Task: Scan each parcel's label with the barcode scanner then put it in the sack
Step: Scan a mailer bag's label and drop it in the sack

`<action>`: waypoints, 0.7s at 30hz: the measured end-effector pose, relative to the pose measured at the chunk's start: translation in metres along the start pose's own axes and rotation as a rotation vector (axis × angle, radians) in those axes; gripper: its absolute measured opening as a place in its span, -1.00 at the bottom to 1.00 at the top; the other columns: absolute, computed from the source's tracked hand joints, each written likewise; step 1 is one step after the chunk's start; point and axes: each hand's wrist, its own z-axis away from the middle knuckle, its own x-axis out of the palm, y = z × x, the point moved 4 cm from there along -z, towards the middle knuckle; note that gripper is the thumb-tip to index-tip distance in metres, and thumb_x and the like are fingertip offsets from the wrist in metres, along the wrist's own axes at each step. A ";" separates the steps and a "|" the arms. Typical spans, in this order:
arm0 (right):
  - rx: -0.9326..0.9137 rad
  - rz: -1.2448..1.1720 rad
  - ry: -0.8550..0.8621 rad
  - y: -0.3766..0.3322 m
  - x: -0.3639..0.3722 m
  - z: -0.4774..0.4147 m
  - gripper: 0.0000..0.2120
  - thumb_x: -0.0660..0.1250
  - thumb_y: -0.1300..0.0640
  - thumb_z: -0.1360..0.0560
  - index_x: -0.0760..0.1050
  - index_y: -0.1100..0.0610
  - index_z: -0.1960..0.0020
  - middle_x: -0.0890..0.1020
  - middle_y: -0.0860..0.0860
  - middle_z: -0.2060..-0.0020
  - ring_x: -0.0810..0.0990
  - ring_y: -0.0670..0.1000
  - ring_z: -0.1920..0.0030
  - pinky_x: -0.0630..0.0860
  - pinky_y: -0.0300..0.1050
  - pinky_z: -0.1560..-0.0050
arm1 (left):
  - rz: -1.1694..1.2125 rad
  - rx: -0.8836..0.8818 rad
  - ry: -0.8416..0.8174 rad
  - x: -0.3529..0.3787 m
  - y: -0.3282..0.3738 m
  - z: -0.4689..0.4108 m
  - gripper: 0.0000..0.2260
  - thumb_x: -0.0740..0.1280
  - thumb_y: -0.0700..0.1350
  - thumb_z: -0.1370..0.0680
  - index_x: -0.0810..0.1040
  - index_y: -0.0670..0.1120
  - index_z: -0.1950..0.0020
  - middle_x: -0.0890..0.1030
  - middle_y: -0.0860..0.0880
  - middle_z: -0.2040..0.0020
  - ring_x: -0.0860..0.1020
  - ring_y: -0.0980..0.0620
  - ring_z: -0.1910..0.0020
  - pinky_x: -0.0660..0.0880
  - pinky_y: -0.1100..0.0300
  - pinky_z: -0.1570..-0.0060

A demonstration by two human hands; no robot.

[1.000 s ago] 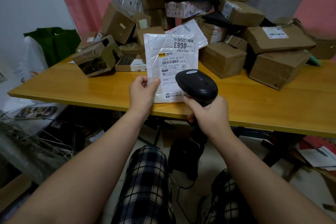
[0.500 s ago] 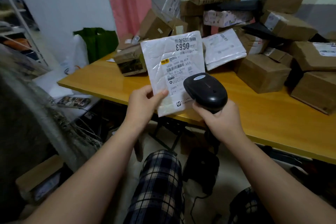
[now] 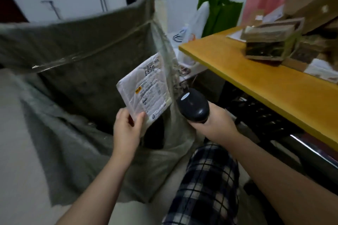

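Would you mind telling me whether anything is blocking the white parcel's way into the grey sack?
Nothing visible does. The left hand holds the white parcel at the open mouth of the sack, with only its dark interior below. The scanner in the right hand sits to the parcel's right, off that path.

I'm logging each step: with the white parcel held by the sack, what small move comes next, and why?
Probably ease the left hand forward and release the white parcel into the sack. The hand pinches the parcel's lower corner in front of the sack's open mouth, and the right hand grips the barcode scanner off to the side.
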 end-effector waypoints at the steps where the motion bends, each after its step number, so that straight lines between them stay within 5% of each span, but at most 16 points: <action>1: -0.015 0.049 -0.041 -0.005 0.013 -0.008 -0.60 0.47 -0.11 -0.40 0.50 -0.07 -0.18 0.63 -0.09 -0.07 0.57 0.02 -0.14 0.51 -0.05 -0.08 | -0.031 -0.020 0.001 -0.006 -0.011 -0.002 -0.80 0.39 -0.27 -0.51 0.44 -0.05 0.19 0.43 0.01 0.23 0.35 0.24 0.24 0.29 0.50 0.19; 7: -0.124 0.072 -0.128 -0.017 0.069 -0.047 -0.61 0.48 -0.01 -0.41 0.52 0.04 -0.19 0.63 0.01 -0.07 0.57 0.04 -0.10 0.44 -0.13 0.06 | -0.338 -0.001 -0.095 -0.026 -0.048 -0.034 -0.88 0.34 -0.33 -0.45 0.45 -0.14 0.16 0.42 -0.08 0.13 0.33 0.13 0.20 0.26 0.24 0.18; 12: -0.046 -0.221 -0.068 -0.024 0.103 -0.059 -0.70 0.53 0.11 -0.39 0.47 -0.06 -0.02 0.60 -0.09 0.14 0.55 -0.07 0.02 0.44 -0.24 0.06 | -0.756 -0.098 -0.323 -0.024 -0.082 -0.064 -0.87 0.22 -0.22 -0.58 0.43 -0.21 -0.10 0.44 -0.21 -0.07 0.51 -0.26 0.08 0.35 -0.02 0.20; 15: 0.012 -0.325 -0.056 -0.023 0.121 -0.060 -0.71 0.52 0.15 -0.40 0.46 -0.05 0.01 0.55 -0.25 0.22 0.52 -0.18 0.14 0.39 -0.50 0.21 | -0.948 -0.180 -0.498 -0.015 -0.105 -0.071 -0.81 0.12 -0.24 -0.61 0.38 -0.21 -0.21 0.43 -0.22 -0.16 0.53 -0.26 -0.06 0.42 -0.04 0.11; 21: 0.116 -0.412 -0.098 -0.004 0.138 -0.054 -0.71 0.50 0.15 -0.42 0.50 0.00 -0.08 0.60 -0.18 0.14 0.55 -0.22 0.08 0.45 -0.38 0.13 | -1.044 -0.360 -0.727 0.006 -0.144 -0.059 -0.70 0.08 -0.22 -0.64 0.33 -0.19 -0.37 0.36 -0.22 -0.29 0.43 -0.23 -0.26 0.43 -0.05 -0.15</action>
